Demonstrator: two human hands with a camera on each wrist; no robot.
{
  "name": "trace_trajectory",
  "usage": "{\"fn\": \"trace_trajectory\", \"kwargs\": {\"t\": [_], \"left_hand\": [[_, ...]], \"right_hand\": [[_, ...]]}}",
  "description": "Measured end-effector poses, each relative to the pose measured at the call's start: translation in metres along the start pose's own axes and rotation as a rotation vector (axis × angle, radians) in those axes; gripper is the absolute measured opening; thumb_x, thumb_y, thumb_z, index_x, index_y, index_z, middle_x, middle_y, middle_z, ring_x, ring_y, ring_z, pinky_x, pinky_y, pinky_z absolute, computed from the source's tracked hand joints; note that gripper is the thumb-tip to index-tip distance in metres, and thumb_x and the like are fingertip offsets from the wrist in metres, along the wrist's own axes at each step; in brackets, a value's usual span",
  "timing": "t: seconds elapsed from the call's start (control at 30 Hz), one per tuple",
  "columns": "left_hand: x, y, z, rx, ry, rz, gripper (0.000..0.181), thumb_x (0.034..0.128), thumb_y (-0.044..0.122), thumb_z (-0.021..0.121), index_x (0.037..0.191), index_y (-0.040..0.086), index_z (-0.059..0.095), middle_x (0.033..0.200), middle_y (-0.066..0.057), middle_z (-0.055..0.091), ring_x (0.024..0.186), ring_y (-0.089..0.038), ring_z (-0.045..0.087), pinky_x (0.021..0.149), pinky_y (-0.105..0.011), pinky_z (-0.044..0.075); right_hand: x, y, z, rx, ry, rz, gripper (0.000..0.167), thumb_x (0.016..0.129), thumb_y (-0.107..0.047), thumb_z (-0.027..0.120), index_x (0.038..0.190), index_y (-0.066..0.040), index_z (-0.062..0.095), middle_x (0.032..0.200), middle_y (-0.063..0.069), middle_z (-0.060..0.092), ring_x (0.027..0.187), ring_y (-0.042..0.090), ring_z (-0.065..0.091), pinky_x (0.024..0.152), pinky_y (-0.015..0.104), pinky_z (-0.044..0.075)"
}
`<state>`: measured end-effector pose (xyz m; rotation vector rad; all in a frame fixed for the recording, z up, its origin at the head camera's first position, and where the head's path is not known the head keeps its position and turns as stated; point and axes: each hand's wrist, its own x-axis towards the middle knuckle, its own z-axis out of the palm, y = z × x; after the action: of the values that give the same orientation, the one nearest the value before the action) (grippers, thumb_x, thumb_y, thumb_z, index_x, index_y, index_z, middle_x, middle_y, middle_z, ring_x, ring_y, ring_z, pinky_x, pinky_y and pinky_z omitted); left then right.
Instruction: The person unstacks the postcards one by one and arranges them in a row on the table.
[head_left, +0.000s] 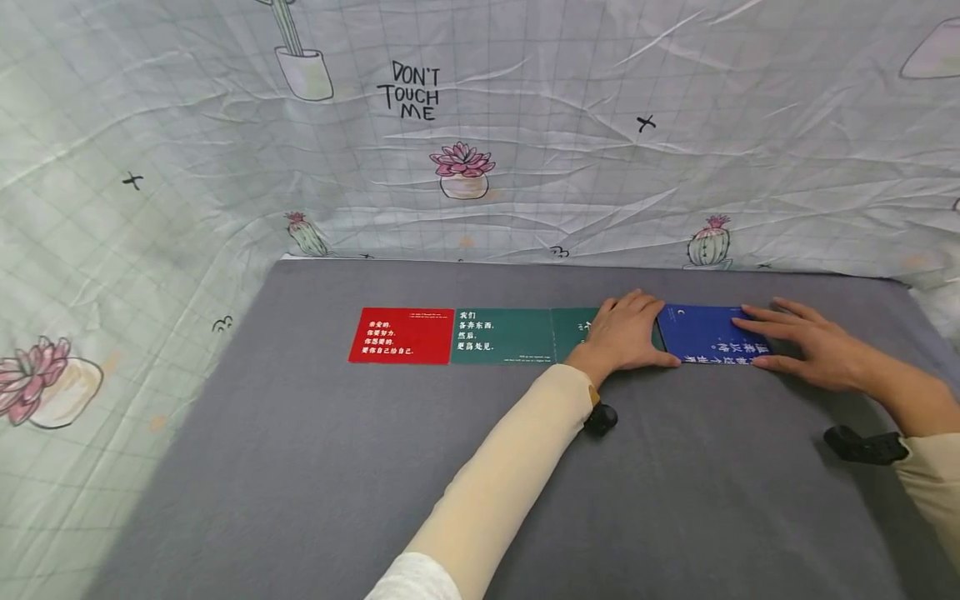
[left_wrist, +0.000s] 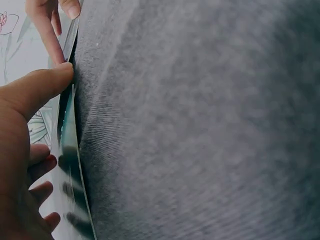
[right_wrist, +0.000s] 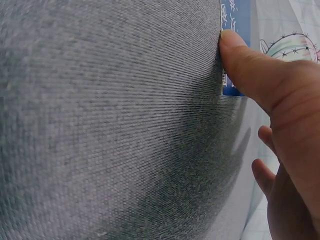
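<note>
A blue card (head_left: 701, 333) with white writing, upside down in the head view, lies flat at the right end of a row. My left hand (head_left: 624, 331) spreads across the green card (head_left: 573, 325) beside it, its thumb at the blue card's near left corner. On the blue card's right end rests my right hand (head_left: 813, 342), fingers on top. Its thumb (right_wrist: 245, 57) presses the near edge in the right wrist view. Another green card (head_left: 510, 342) and a red card (head_left: 401, 346) continue the row leftward. My left palm hides part of the right green card.
The cards lie near the far edge of a grey cloth-covered table (head_left: 300, 467). A pale curtain (head_left: 525, 108) printed with cacti and potted plants hangs behind and along the left side. Dark wrist devices sit on both arms.
</note>
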<state>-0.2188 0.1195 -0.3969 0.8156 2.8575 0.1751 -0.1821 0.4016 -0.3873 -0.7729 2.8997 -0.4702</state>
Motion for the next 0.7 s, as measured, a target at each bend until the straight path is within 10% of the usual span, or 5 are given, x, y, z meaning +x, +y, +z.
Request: {"fn": "trace_trajectory", "kwargs": {"t": [0.7], "left_hand": [[-0.0025,0.0007,-0.0024,0.060,-0.064,0.004,0.087,0.0787,0.076,0.051,0.150,0.033,0.027,0.154,0.017,0.020,0.143,-0.006,0.006,0.113,-0.031,0.012]], "right_hand": [[-0.0030,-0.0010,0.0010,0.052,-0.010,0.026,0.059,0.083,-0.021,0.075,0.136,-0.008,0.053,0.147,0.022,0.036,0.138,0.048,0.015,0.104,0.069,0.008]]}}
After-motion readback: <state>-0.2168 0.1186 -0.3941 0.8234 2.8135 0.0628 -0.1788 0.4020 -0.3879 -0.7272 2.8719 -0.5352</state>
